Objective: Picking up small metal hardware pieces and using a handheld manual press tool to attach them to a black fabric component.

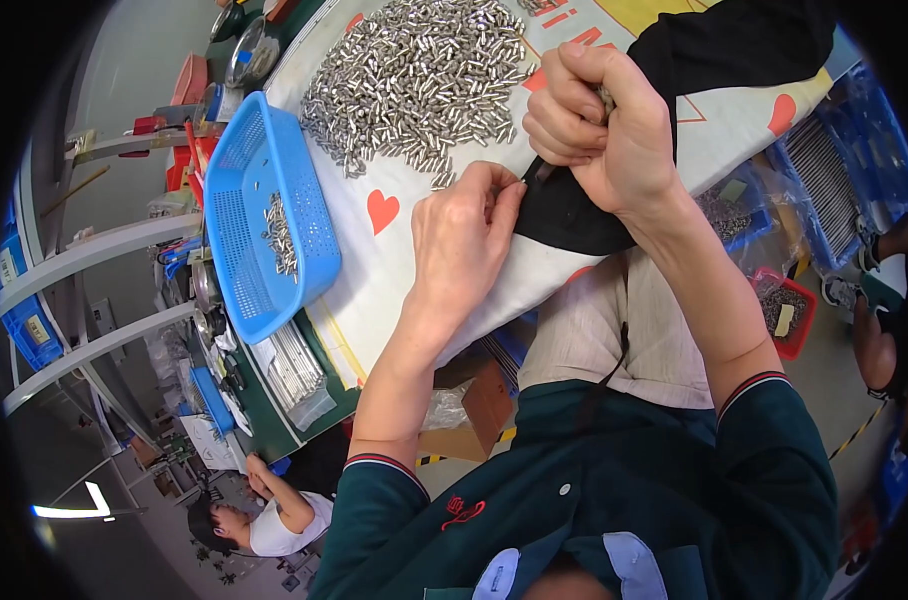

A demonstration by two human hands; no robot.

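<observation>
Small cylindrical metal pins [414,85], silvery and glossy, lie heaped at the upper centre of the frame on a white tablecloth [379,275] printed with red hearts. To their left, a blue perforated plastic basket [319,235] with rounded corners contains more. The right hand [614,130] is clenched, its contents largely concealed, and hides part of a matte black cloth [574,220]. The left hand [464,230] has thumb and fingertips pinched together at the cloth's edge; what they grip cannot be told.
</observation>
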